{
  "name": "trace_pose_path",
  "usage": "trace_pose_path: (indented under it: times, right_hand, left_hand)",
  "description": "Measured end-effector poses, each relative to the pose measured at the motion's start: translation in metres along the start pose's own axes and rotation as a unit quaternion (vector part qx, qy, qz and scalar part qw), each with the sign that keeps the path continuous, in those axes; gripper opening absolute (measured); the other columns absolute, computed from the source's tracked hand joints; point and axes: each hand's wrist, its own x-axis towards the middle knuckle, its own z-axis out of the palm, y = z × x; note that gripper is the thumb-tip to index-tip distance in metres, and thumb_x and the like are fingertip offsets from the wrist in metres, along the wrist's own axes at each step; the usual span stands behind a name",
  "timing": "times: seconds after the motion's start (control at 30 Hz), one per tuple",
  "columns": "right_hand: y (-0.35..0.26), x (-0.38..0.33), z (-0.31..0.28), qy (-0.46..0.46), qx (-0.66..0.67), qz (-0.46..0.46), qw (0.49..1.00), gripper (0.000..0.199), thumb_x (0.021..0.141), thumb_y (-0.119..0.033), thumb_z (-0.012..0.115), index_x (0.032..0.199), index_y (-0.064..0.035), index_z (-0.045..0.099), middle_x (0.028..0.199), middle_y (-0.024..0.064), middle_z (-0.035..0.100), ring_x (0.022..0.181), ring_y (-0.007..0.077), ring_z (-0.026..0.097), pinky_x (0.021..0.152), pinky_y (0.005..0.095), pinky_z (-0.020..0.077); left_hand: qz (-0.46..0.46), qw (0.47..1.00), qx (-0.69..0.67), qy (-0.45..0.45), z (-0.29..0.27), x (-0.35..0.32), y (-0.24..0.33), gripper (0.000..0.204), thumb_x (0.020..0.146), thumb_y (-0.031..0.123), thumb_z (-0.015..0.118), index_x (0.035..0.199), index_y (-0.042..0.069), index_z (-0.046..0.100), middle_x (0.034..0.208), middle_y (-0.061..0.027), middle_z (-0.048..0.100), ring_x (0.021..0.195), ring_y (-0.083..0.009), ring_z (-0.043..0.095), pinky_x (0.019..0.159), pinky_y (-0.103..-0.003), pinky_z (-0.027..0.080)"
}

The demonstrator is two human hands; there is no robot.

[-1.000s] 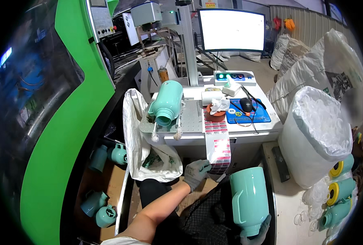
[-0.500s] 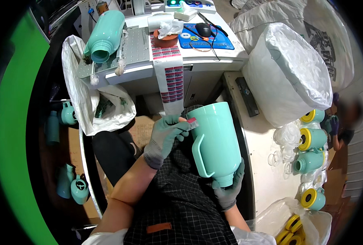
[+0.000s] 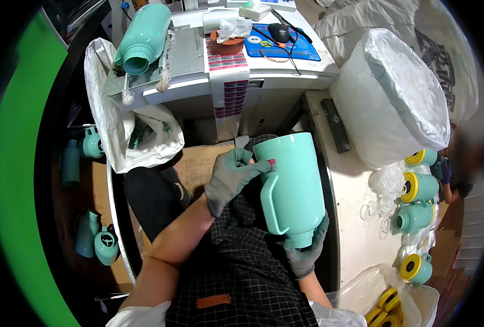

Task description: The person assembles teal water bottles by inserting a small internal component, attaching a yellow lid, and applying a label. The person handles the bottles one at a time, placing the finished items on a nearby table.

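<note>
Cradling a mint-green flask body (image 3: 294, 185) over the lap, the person has it caught between both gloved hands, and the whole matter turns on how its long axis runs between them. That axis is tilted: the wide flat end leans up and away toward the workbench (image 3: 264, 73), while the narrower neck end points down and back toward the person's body. The right hand (image 3: 306, 250) sits under that lower end, fingers curled up around it so the piece rests in the palm. The left hand (image 3: 230, 177) is at the opposite, upper end, on the side of the moulded handle (image 3: 271, 204), its fingertips pressed together on a small dark-red bit (image 3: 272, 162) right at the rim. So the handle lies between the two grips, facing the left arm, and the left hand is the nearer one to the rim. Beyond the upper grip, another mint flask (image 3: 144, 35) lies on its side on the bench plate, and to the right of the lower grip stand yellow-capped flasks (image 3: 419, 188).
</note>
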Motion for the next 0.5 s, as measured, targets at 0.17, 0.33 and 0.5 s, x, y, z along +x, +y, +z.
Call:
trace_pose_path:
  times: [0.17,0.33,0.5]
  right_hand:
    - [-0.03,0.013,-0.009,0.022,0.012,0.113,0.993,0.116,0.083,-0.05,0.082,0.163,0.0082,0.02,0.166,0.0255,0.03,0.149,0.034,0.039,0.122,0.046,0.0325]
    - [-0.032,0.047,-0.015,0.065,-0.03,0.051,0.996,0.113,0.089,-0.069,0.062,0.162,0.0087,0.024,0.165,0.0243,0.034,0.15,0.034,0.038,0.123,0.0466,0.0311]
    - [-0.04,0.109,0.016,0.075,0.029,-0.045,0.996,0.112,0.088,-0.064,0.071,0.16,0.0096,0.027,0.168,0.0255,0.031,0.154,0.0361,0.033,0.125,0.05,0.0269]
  left_hand:
    - [0.088,0.906,0.393,0.133,-0.071,0.009,-0.001,0.048,0.082,0.046,0.086,0.099,0.006,0.065,0.095,-0.0125,0.066,0.083,-0.0311,0.063,0.08,-0.041,0.053]
    - [0.426,0.566,0.609,0.358,-0.169,0.046,0.105,0.088,0.078,0.034,0.083,0.151,0.01,0.041,0.15,-0.0195,0.045,0.139,-0.0473,0.042,0.115,-0.059,0.036]
    - [0.431,0.309,0.813,0.242,-0.248,0.107,0.17,0.065,0.085,0.018,0.074,0.145,0.02,0.051,0.155,-0.0117,0.046,0.14,-0.041,0.044,0.116,-0.058,0.036]
